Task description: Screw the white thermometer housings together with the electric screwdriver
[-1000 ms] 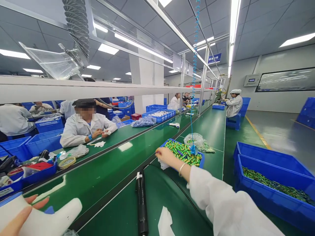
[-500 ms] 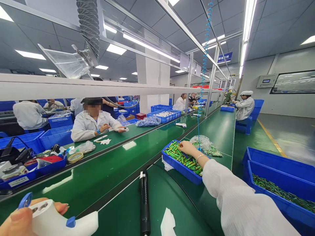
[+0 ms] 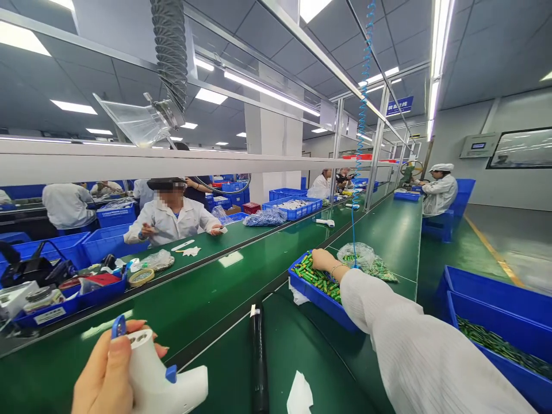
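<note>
My left hand (image 3: 107,374) is wrapped round a white gun-shaped device (image 3: 161,379) with a blue trigger, low at the left above the green belt. My right hand (image 3: 322,261) reaches out in a white sleeve into a blue bin (image 3: 319,296) full of green batteries (image 3: 314,275). Its fingers are curled down among the batteries, and whether they hold any is hidden.
A black tool (image 3: 259,356) lies on the green bench (image 3: 293,345), with white paper scraps (image 3: 299,394) beside it. A clear bag (image 3: 360,256) sits behind the bin. Blue crates (image 3: 495,310) stand at the right. A person in white (image 3: 172,221) sits across the belt.
My left hand has raised the white device and brought it rightward into fuller view. My right hand went from the bin's near edge into the batteries. The view swung left.
</note>
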Demonstrator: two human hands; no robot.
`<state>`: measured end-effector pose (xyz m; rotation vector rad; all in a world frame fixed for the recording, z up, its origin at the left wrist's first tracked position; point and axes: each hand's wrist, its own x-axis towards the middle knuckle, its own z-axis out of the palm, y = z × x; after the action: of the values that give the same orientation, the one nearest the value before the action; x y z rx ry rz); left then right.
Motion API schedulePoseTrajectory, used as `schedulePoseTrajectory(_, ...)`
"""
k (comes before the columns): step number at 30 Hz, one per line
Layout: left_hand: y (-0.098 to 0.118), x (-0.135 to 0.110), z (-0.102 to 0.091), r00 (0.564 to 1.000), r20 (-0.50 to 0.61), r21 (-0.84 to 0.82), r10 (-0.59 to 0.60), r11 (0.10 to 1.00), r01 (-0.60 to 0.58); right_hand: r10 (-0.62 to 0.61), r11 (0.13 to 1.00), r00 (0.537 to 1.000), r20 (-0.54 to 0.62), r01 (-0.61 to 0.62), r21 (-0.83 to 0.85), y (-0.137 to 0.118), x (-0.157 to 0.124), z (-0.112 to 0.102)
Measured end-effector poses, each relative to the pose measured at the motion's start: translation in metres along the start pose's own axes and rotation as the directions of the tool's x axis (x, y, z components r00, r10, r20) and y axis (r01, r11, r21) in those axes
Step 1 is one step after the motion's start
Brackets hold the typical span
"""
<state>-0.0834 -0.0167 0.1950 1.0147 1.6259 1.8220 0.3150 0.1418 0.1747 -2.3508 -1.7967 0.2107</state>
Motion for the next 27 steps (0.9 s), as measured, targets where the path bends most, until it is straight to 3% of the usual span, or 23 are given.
schedulePoseTrajectory(2, 0.006, -0.008, 0.006, 0.991, 0.102, -0.078, -0.088, 0.992, 0.097, -0.074, 0.992, 0.996, -0.049, 0.078, 0.102, -0.009, -0.009, -0.007)
schedulePoseTrajectory(6, 0.011, -0.035, 0.028, 0.965, 0.248, -0.213, -0.084, 0.967, 0.139, -0.302, 0.871, 0.935, -0.184, 0.349, 0.346, -0.043, -0.042, -0.014)
schedulePoseTrajectory(9, 0.000, -0.049, 0.047, 0.882, 0.446, -0.224, -0.151, 0.935, 0.274, -0.493, 0.639, 0.821, -0.288, 0.566, 0.521, -0.078, -0.086, -0.005)
schedulePoseTrajectory(12, -0.019, -0.055, 0.058, 0.775, 0.613, -0.230, -0.153, 0.904, 0.361, -0.611, 0.362, 0.697, -0.376, 0.668, 0.650, -0.110, -0.134, 0.007)
schedulePoseTrajectory(14, -0.031, -0.057, 0.060, 0.744, 0.660, -0.273, -0.105, 0.889, 0.368, -0.650, 0.227, 0.643, -0.405, 0.673, 0.704, -0.126, -0.158, 0.012)
schedulePoseTrajectory(16, -0.041, -0.058, 0.060, 0.737, 0.674, -0.322, -0.052, 0.877, 0.357, -0.675, 0.145, 0.612, -0.412, 0.657, 0.740, -0.137, -0.172, 0.016)
schedulePoseTrajectory(19, -0.048, -0.058, 0.060, 0.728, 0.686, -0.349, -0.001, 0.877, 0.330, -0.687, 0.099, 0.600, -0.411, 0.637, 0.764, -0.145, -0.178, 0.019)
schedulePoseTrajectory(23, -0.048, -0.059, 0.060, 0.694, 0.720, -0.335, 0.029, 0.889, 0.311, -0.677, 0.109, 0.605, -0.419, 0.645, 0.756, -0.145, -0.179, 0.018)
schedulePoseTrajectory(27, -0.045, -0.060, 0.061, 0.679, 0.733, -0.348, 0.026, 0.873, 0.342, -0.707, 0.122, 0.570, -0.419, 0.681, 0.722, -0.144, -0.184, 0.011)
